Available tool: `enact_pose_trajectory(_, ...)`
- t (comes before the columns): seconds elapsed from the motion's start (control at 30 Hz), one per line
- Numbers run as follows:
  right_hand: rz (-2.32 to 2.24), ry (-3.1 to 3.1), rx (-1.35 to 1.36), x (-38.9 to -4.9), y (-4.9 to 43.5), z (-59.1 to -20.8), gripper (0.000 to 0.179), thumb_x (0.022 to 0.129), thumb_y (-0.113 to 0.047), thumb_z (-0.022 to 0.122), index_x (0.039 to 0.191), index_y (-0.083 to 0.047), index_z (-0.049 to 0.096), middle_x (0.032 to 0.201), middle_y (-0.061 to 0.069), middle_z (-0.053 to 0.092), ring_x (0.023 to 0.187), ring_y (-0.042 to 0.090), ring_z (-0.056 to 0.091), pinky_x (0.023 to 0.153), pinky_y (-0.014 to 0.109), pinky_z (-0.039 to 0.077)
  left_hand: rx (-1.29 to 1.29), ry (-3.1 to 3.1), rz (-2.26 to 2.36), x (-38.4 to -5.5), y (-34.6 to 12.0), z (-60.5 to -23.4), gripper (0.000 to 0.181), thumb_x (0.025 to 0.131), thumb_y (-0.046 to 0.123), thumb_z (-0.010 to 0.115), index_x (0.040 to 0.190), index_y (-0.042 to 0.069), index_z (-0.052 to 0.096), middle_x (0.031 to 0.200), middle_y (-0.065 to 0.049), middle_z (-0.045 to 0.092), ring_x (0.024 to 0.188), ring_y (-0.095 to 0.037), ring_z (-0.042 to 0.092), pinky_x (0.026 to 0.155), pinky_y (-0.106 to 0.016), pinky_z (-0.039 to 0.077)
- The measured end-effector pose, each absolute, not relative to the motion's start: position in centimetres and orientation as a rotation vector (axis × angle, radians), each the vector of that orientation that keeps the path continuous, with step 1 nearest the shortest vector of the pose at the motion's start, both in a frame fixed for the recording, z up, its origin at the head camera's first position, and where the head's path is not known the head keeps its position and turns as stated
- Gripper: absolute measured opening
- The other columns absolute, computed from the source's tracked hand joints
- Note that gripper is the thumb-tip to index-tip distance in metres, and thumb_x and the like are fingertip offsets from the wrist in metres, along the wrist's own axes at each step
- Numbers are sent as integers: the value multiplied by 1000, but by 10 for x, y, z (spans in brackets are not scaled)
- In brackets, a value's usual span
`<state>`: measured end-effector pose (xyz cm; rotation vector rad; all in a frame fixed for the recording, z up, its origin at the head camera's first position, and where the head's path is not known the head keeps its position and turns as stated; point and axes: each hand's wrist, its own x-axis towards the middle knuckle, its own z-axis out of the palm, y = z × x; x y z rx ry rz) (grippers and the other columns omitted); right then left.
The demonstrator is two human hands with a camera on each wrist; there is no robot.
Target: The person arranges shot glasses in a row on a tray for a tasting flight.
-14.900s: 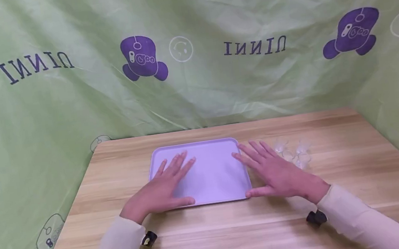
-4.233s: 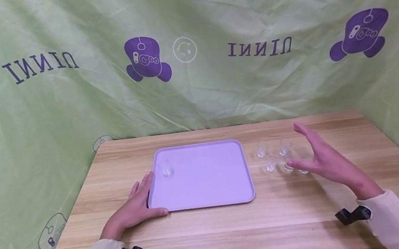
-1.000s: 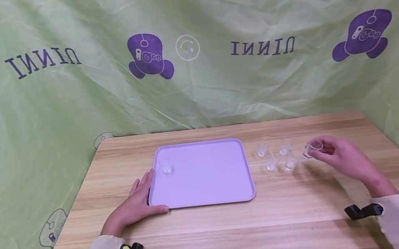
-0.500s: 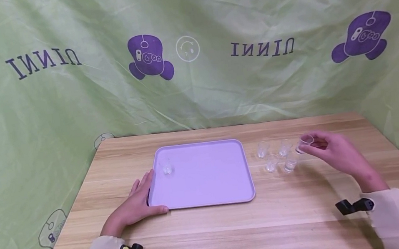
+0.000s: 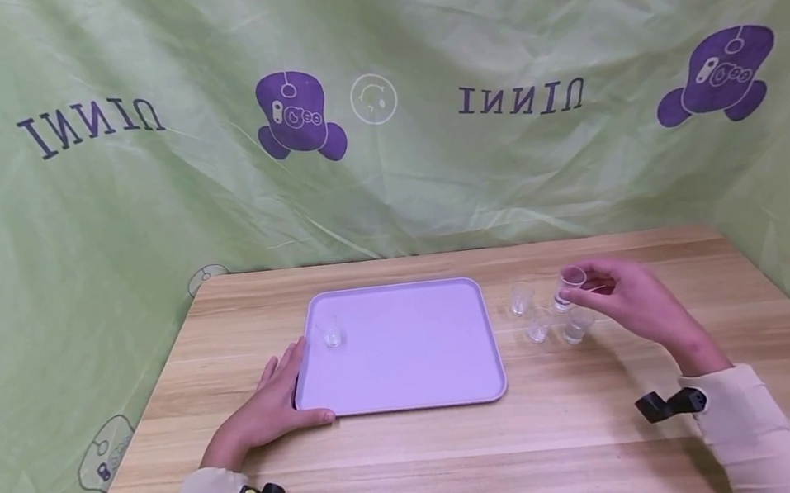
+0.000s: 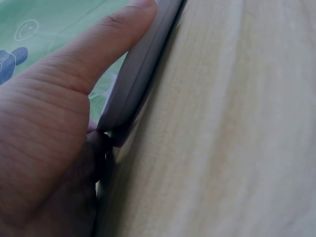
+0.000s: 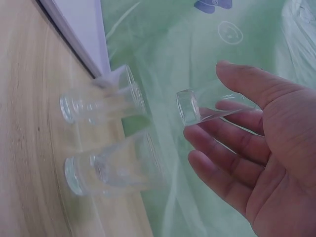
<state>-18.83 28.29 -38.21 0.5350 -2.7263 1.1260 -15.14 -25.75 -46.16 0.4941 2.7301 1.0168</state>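
My right hand [image 5: 630, 299] pinches a small clear shot glass [image 5: 572, 280] between thumb and fingers, over the group of glasses right of the tray. In the right wrist view its thick base [image 7: 188, 106] points away from the palm, clear of the table. My left hand [image 5: 262, 410] rests at the near left corner of the lilac tray [image 5: 410, 361], fingers straight along its left side and thumb [image 6: 116, 34] lying on its front rim. One shot glass [image 5: 332, 335] stands on the tray near its left edge.
Several more shot glasses stand close together right of the tray, including a near right one [image 5: 578, 326], a near left one [image 5: 537, 329] and a far left one [image 5: 521, 297]. All rest on a wooden table [image 5: 425, 476], with a green printed cloth [image 5: 387, 189] behind.
About four seconds ago my right hand was open by the glasses. Gripping one since, it has carried it left and slightly back over the others. My left hand has kept its place.
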Motion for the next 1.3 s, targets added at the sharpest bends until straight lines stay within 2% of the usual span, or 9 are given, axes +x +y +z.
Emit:
enact_pose_trajectory(0.23, 1155, -2727, 589, -193, 267, -379, 33, 97, -26, 76, 121, -3, 72, 104, 3, 75, 92, 22, 71, 79, 20, 56, 496, 2732, 1023, -151, -257, -461, 131, 77, 54, 86, 163, -4, 6, 167, -28, 10, 154, -44, 0, 122, -59, -4)
enact_pose_trajectory(0.6, 1201, -2731, 611, -204, 248, -382, 34, 96, -27, 77, 120, -3, 72, 105, 4, 74, 93, 21, 70, 81, 29, 58, 549, 2741, 1024, -153, -256, -464, 131, 78, 53, 86, 162, -5, 6, 167, -27, 12, 155, -40, 4, 123, -53, -5)
enact_pose_trajectory(0.77, 1255, -2730, 629, -207, 235, -381, 34, 95, -28, 78, 120, -6, 72, 104, 3, 74, 92, 20, 70, 81, 28, 59, 535, 2742, 1016, -153, -256, -464, 131, 78, 55, 86, 162, -5, 6, 167, -27, 10, 155, -41, 2, 123, -55, -5)
enact_pose_trajectory(1.0, 1337, -2723, 678, -209, 216, -381, 35, 94, -27, 78, 120, -4, 72, 104, 4, 74, 93, 20, 70, 85, 36, 59, 530, 2744, 1010, -153, -258, -465, 131, 78, 55, 85, 163, -4, 6, 168, -27, 9, 155, -41, 2, 123, -55, -5)
enact_pose_trajectory(1.3, 1372, -2701, 749, -214, 195, -390, 33, 93, -24, 80, 118, -3, 74, 103, 2, 74, 92, 19, 70, 85, 37, 60, 499, 2732, 1025, -153, -258, -464, 131, 78, 55, 86, 163, -2, 5, 167, -29, 9, 154, -42, 0, 122, -57, -5)
